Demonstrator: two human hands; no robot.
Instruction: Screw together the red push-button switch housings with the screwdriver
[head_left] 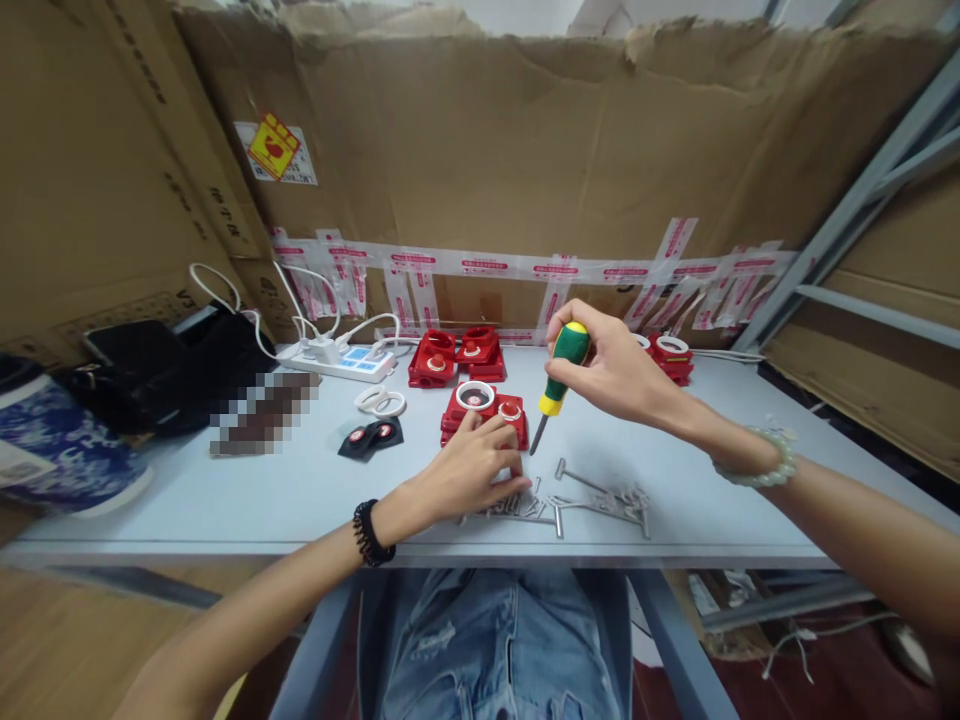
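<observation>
The screwdriver (566,362), the one with the green and yellow handle, was just right of the middle of the frame, tilted with its tip pointing down and a bit left. The right hand (622,372) had its fingers wrapped around the handle. The tip sat by the right edge of a red block (452,408) near the center; couldn't tell if it was touching anything.

The left hand (469,468) was lower, fingers bent over the front of that block. Couldn't tell if it was actually gripping something under there. The block had a white ring (475,384) on top and a red knob (510,409) beside it.

Just below, by the left fingertips, there was a scatter of loose screws (535,503), with some T-shaped metal pieces (581,479) to the right, all lying on the pale table (712,500).

Further out, more red parts (480,350) sat behind the block. Left of center were two loose white rings (388,394) and a black sheet (360,450) with two round stickers, then a white power strip (364,365) behind. A blue-and-white cup (82,450) stood at the left edge, and cardboard (525,140) filled the top.
</observation>
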